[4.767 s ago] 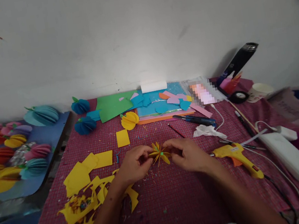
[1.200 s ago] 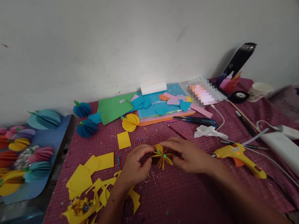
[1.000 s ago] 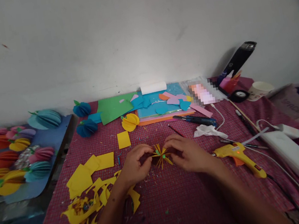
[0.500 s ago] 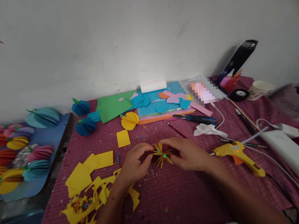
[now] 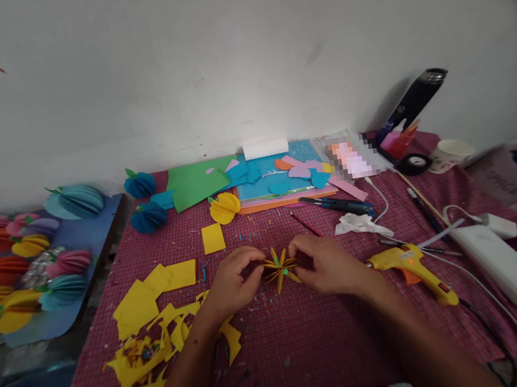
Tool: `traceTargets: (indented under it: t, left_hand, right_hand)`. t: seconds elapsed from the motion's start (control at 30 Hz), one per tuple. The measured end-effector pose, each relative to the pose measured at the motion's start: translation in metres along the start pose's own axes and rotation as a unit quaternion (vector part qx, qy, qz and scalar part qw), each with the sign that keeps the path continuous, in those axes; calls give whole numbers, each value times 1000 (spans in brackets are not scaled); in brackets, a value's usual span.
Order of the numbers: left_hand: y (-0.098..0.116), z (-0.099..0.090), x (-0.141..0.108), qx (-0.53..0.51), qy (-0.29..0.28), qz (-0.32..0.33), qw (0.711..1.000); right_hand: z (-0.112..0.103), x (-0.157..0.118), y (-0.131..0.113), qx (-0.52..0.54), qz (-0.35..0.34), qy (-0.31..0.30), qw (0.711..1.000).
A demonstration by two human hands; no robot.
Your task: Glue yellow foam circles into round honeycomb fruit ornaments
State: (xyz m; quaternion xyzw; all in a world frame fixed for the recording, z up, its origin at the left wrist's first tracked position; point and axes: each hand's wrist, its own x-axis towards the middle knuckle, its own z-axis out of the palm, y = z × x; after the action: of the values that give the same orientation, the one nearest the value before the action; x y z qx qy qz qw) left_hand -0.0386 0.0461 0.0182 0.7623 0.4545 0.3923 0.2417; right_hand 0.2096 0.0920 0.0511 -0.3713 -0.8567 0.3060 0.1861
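Note:
Between my two hands is a small yellow paper pumpkin, its folded leaves fanned out like a star around green bits at the middle. My left hand pinches its left side between thumb and fingertips. On the opposite side, my right hand has curled fingers closed on the outer leaves. The underside of the pumpkin is hidden. Behind it stands a finished-looking yellow paper pumpkin, with a yellow paper square nearby. Yellow paper offcuts lie beside my left forearm.
To the right lie a yellow glue gun, a white power bank and trailing cables. A blue cutter and crumpled tissue lie behind my right hand. Coloured paper pumpkins crowd a blue board at left. Green paper lies at the back.
The yellow pumpkin's leaves have spread wider and turned slightly between my fingers. My right hand has shifted a little; both hands keep their hold.

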Motion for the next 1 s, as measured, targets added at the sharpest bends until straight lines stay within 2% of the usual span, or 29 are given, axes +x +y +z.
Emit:
traceTargets:
  t: [0.23,0.53,0.6,0.7,0.8,0.83,0.9,1.0]
  left_hand:
    - [2,0,1,6,11,1,1000]
    - [-1,0,0,17,77,-10,997]
    - [0,-2,0,24,110,-16,993]
    - [-1,-3,0,4,197,-45,979]
    - [2,-3,1,-60,274,-103,954]
    - [6,-4,3,-79,279,-127,949]
    - [16,-7,6,-99,253,-166,948]
    - [36,-15,9,-73,154,-177,969]
  right_hand:
    - [-1,-2,2,27,15,-14,999]
    - [-7,-4,10,41,-41,55,997]
    - [-5,-5,12,46,-45,86,994]
    - [-5,-5,14,44,-41,135,989]
    - [-9,-5,11,48,-47,131,989]
    - [-11,-5,10,50,-52,120,990]
    - [-14,-5,9,56,-59,100,992]
    - [-16,-7,9,66,-56,64,994]
